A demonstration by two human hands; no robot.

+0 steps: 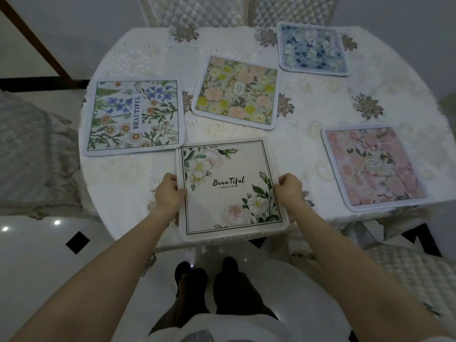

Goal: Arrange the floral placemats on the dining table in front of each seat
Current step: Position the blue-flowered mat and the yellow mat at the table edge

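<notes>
A cream placemat (229, 169) printed "BeauTiful" with white roses lies at the table's near edge, its front overhanging slightly. My left hand (169, 193) grips its left edge and my right hand (290, 188) pinches its right edge. Several other floral placemats lie flat on the table: a daisy-and-bluebell placemat (134, 117) at the left, a yellow-and-pink flower placemat (235, 92) in the middle, a blue flower placemat (312, 49) at the far right, and a pink blossom placemat (373, 166) at the right edge.
The round table wears a white embroidered tablecloth (308, 144). Quilted chairs stand at the far side (192, 11), at the left (29, 149) and at the near right (414, 275). My feet (212, 280) stand on a glossy white floor.
</notes>
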